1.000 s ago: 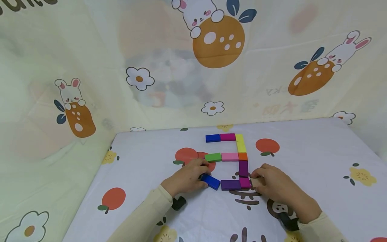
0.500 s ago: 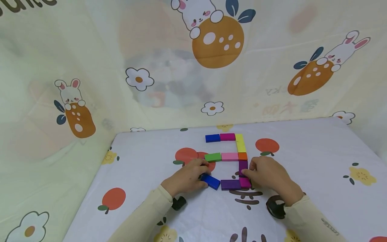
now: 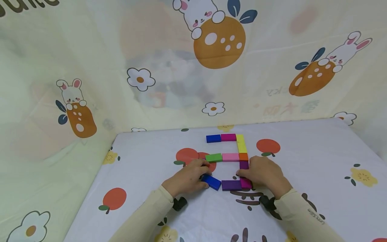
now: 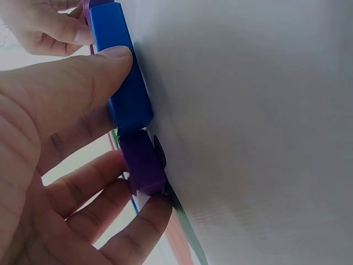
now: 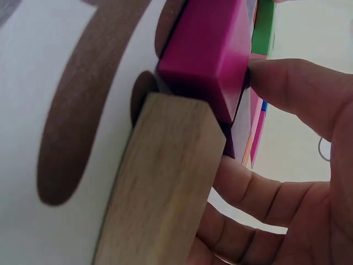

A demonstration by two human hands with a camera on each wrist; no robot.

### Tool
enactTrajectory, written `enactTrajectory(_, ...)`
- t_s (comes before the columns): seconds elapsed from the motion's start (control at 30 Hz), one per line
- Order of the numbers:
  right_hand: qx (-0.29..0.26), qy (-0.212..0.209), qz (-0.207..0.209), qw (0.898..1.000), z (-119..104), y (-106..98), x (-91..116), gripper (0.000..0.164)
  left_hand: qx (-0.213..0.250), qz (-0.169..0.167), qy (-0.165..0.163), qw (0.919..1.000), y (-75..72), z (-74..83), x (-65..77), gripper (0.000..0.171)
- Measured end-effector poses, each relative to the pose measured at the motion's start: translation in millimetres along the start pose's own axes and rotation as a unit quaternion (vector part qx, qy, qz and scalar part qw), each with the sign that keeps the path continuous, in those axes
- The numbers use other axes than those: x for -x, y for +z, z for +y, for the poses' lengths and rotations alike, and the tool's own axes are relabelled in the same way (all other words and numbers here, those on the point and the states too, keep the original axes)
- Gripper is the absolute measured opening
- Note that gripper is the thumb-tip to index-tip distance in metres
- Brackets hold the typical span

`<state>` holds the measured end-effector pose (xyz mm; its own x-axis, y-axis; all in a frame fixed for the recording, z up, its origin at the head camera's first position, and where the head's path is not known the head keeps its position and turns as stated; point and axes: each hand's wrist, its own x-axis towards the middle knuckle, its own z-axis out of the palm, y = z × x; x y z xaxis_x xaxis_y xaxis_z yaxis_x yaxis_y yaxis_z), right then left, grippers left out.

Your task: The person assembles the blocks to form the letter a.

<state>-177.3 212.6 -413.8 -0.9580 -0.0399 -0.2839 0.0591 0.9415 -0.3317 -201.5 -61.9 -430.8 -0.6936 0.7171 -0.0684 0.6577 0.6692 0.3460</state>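
My left hand (image 3: 185,178) pinches a tilted blue block (image 3: 213,183) between thumb and fingers, just left of a purple block (image 3: 231,185) lying flat. In the left wrist view a smaller purple block (image 4: 144,163) sits against the other fingers of that hand. My right hand (image 3: 267,174) has its thumb and index finger on either side of the dark purple block (image 3: 244,165) in the right-hand column, just above a magenta block (image 3: 246,183). In the right wrist view a plain wooden block (image 5: 165,182) lies beside the magenta one, its far end out of frame.
The row continues upward with orange (image 3: 243,157), pink (image 3: 230,157), green (image 3: 213,158) and yellow (image 3: 241,143) blocks, then magenta (image 3: 228,137) and blue (image 3: 213,138) ones at the top. A printed cloth (image 3: 145,154) covers the table; a patterned curtain (image 3: 175,84) hangs behind.
My right hand, pinching the wooden block beside the magenta one a second ago, has moved up and left onto the dark purple block. The left hand has stayed in place.
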Motion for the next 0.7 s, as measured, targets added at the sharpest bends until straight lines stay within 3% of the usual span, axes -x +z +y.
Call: enactTrajectory(0.7, -0.023, 0.002, -0.004, 1.0, 2.6, 1.8, 0.5, 0.043, 0.001, 0.002, 0.002, 1.0, 0.1, -0.5, 0.3, 0.031)
